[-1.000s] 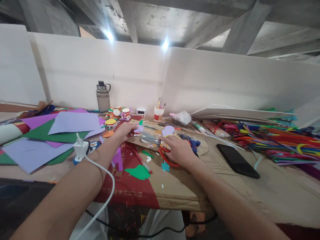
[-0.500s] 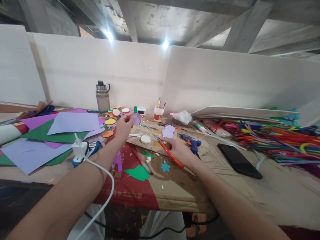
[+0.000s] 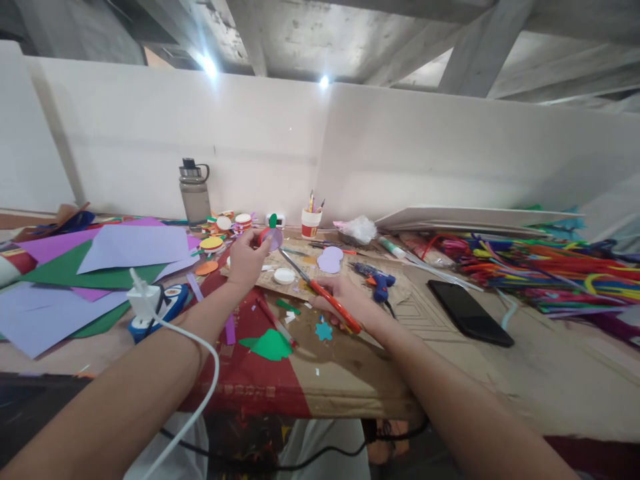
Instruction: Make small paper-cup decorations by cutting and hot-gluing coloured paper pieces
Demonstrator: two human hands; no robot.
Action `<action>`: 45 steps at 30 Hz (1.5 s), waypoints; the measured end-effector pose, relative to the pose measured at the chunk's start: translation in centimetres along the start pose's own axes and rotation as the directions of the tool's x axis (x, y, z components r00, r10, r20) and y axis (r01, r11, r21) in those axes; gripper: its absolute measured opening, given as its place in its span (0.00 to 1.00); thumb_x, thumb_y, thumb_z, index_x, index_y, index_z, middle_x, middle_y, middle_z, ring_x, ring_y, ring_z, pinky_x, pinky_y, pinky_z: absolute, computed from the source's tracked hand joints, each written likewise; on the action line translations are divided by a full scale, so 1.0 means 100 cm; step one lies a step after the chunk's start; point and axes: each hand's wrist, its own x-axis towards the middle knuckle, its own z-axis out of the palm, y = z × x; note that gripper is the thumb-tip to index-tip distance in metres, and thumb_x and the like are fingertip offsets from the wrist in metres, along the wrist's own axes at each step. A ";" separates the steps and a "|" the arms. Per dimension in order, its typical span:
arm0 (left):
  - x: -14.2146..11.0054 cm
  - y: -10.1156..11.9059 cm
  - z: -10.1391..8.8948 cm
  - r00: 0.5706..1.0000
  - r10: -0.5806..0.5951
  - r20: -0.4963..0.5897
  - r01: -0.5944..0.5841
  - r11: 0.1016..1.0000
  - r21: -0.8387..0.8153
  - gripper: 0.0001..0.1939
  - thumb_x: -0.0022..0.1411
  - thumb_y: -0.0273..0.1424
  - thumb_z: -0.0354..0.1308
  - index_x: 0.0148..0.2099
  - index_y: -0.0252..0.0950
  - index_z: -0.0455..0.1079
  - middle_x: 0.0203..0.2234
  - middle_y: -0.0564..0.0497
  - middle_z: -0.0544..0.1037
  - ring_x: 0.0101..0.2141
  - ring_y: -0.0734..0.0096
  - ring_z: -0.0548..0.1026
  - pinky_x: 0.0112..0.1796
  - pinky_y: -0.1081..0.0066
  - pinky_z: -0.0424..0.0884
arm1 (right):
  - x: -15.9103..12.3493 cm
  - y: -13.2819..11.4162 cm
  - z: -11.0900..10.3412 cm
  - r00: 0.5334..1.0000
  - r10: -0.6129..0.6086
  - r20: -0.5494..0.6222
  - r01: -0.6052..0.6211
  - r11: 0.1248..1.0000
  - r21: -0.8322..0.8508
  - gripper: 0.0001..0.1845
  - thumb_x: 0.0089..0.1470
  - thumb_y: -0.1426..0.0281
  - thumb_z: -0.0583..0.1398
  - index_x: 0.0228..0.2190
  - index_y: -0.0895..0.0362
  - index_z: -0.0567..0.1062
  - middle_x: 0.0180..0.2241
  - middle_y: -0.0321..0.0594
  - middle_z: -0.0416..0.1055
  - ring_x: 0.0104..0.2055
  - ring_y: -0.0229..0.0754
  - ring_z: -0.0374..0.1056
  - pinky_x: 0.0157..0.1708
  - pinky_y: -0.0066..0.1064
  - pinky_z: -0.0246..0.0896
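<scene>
Between the thumb and fingers of my left hand (image 3: 247, 260) is a round purple paper piece (image 3: 275, 241) with a green tab (image 3: 273, 220) standing up at its top. My right hand (image 3: 345, 303) grips orange-handled scissors (image 3: 327, 297), their blades pointing up and left toward the purple piece. Whether the blade tips touch it I cannot tell. Below the blades lies a white disc (image 3: 285, 276) on the cardboard. A lilac scalloped cutout (image 3: 330, 259) rests just beyond my right hand, and a blue glue gun (image 3: 379, 283) lies to its right.
Coloured paper sheets (image 3: 133, 247) and a blue power strip (image 3: 170, 308) are at left. A bottle (image 3: 195, 193) and a paper cup with brushes (image 3: 311, 223) stand at the back. A black phone (image 3: 469, 312) and pipe cleaners (image 3: 540, 273) lie at right. Green scrap (image 3: 270, 345) and a blue star (image 3: 323, 329) lie in front.
My left hand has lifted and turned the purple piece, so its round face shows. The scissors, spread toward it earlier, now look closed and angled. The whole view has shifted slightly.
</scene>
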 end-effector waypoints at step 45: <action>-0.003 -0.008 0.007 0.983 0.183 -0.003 -0.182 0.979 0.094 0.06 0.54 0.34 0.58 0.33 0.37 0.72 0.25 0.53 0.74 0.27 0.71 0.70 0.31 0.72 0.64 | -0.006 -0.009 0.002 0.997 0.080 -0.015 -0.080 0.996 -0.038 0.05 0.50 0.69 0.55 0.24 0.55 0.64 0.16 0.32 0.63 0.15 0.35 0.60 0.15 0.24 0.52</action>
